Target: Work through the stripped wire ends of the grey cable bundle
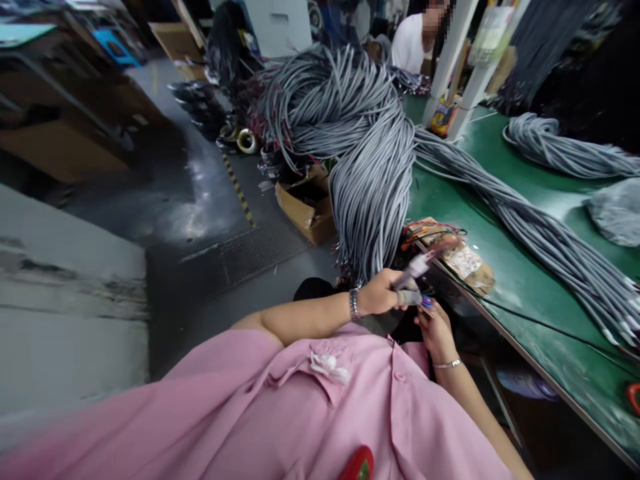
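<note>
My left hand (pixel 381 293), with a metal watch band on the wrist, is closed near the table edge. A blurred, elongated grey and reddish-brown thing (pixel 417 265) sticks out of it toward the table; I cannot make out its kind. Pale coverings wrap some of the left fingers. Just right of it, my right hand (pixel 437 328), wearing a bracelet, pinches thin blue and purple wires (pixel 427 304). The two hands nearly meet at these wires. Behind them, a thick bundle of grey cables (pixel 373 200) hangs over the table's end.
The green table (pixel 560 287) carries more grey cables (pixel 525 213), a plastic bag (pixel 617 210) and a worn block (pixel 467 263) with wires. A cardboard box (pixel 310 213) stands on the floor. Another person (pixel 407 43) sits beyond, near white posts (pixel 450 73).
</note>
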Motion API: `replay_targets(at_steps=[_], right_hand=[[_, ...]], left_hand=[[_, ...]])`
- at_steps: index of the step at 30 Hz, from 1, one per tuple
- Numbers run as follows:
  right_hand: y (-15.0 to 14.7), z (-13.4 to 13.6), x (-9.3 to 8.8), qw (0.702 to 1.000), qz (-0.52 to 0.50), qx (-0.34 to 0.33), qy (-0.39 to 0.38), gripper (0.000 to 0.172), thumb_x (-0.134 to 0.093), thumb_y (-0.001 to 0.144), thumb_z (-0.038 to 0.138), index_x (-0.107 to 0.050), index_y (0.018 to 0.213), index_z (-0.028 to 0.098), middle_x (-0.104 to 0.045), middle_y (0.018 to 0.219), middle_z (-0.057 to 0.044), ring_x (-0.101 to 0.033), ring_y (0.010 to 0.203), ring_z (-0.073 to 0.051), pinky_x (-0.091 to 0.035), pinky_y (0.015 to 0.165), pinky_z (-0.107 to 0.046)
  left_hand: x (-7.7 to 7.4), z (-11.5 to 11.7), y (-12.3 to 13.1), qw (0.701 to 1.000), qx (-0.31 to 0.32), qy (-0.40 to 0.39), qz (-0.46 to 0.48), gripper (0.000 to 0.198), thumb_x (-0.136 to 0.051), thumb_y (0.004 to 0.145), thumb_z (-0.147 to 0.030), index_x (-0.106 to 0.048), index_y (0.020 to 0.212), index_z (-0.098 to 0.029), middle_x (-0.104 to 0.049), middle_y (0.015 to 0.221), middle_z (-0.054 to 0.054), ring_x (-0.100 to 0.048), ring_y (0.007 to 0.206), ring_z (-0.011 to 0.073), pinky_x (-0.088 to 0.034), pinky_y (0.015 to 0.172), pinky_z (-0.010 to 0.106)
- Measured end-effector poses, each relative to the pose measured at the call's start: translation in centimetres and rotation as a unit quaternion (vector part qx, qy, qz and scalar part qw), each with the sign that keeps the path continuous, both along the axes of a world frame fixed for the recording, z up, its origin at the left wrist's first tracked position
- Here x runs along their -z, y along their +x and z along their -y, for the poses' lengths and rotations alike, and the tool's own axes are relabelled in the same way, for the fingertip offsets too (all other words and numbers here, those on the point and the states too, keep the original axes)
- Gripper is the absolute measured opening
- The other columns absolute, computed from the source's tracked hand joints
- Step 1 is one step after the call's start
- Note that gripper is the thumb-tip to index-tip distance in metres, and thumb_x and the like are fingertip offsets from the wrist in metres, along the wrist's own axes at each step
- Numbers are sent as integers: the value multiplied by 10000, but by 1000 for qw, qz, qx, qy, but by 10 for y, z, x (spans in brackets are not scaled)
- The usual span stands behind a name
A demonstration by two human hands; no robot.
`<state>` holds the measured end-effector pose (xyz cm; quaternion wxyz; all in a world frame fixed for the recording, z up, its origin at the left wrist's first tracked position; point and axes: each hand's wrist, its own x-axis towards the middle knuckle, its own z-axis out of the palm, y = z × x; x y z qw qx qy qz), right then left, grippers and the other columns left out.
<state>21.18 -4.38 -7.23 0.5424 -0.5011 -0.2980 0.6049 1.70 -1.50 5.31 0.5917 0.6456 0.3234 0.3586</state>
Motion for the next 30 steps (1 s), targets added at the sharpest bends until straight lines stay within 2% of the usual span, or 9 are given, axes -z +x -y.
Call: replay_targets(at_steps=[2, 5, 8, 11, 16, 18, 21, 26, 30], right_hand=[[1, -7, -11, 1000, -3, 16, -8, 244, -719, 740, 411, -609, 742, 193, -516, 574, 66, -264, 384, -38, -430, 418, -209], [0, -20, -30, 1000, 7, 13, 14, 290, -702, 762, 458, -642, 803, 178, -554, 620, 49, -280, 402, -37, -455, 456, -214], [-7, -36, -45, 999, 2, 8, 39, 370, -661, 780, 531, -668, 867, 172, -595, 688, 26, -299, 418, -39, -476, 490, -228], [-15, -50, -57, 999, -27, -11, 40, 502, -586, 775, 653, -684, 888, 173, -643, 771, -14, -409, 468, -64, -484, 507, -240], [-26, -69, -74, 992, -81, -92, 28, 581, -588, 720, 722, -688, 928, 188, -678, 831, -38, -523, 551, -100, -488, 548, -252], [-30, -72, -77, 994, -60, -83, 49, 540, -589, 749, 690, -693, 903, 183, -652, 747, -19, -507, 549, -101, -467, 549, -244], [-37, -71, -74, 995, 14, -5, 102, 480, -568, 806, 637, -686, 791, 172, -575, 603, 14, -448, 514, -92, -413, 533, -232], [-45, -65, -65, 983, 60, 110, 136, 410, -584, 823, 587, -648, 778, 185, -590, 637, 15, -443, 517, -84, -368, 519, -225], [-47, -68, -65, 989, -16, 82, 123, 425, -590, 811, 612, -624, 765, 191, -572, 631, 26, -425, 500, -78, -362, 490, -218]], left_hand=[[6, -3, -8, 989, -36, -124, 77, 314, -705, 725, -432, -590, 693, -142, -554, 523, -10, -440, 415, 76, -322, 429, 218], [14, -6, -14, 966, -68, -205, 143, 344, -772, 640, -406, -544, 639, -149, -537, 485, -17, -420, 382, 70, -256, 388, 210], [19, -8, -14, 954, -80, -235, 170, 369, -809, 577, -398, -544, 628, -146, -537, 477, -14, -436, 381, 75, -253, 373, 207], [21, -11, -12, 946, -83, -252, 185, 395, -826, 534, -411, -559, 636, -139, -544, 473, -13, -432, 369, 73, -262, 363, 203], [22, -20, -10, 945, -64, -272, 171, 356, -802, 580, -403, -580, 655, -136, -534, 452, -14, -416, 356, 64, -260, 354, 191], [24, -25, -11, 948, -49, -278, 145, 346, -800, 589, -393, -573, 647, -137, -522, 437, -18, -409, 349, 62, -250, 353, 187], [26, -31, -12, 954, -21, -274, 123, 326, -779, 624, -391, -585, 652, -131, -528, 434, -11, -401, 338, 59, -227, 350, 183], [30, -41, -10, 955, 7, -269, 128, 303, -763, 650, -377, -616, 662, -112, -539, 430, 0, -387, 315, 55, -215, 342, 181], [32, -48, -3, 948, 24, -280, 148, 325, -780, 606, -383, -612, 655, -110, -535, 429, 2, -394, 314, 61, -218, 331, 184]])
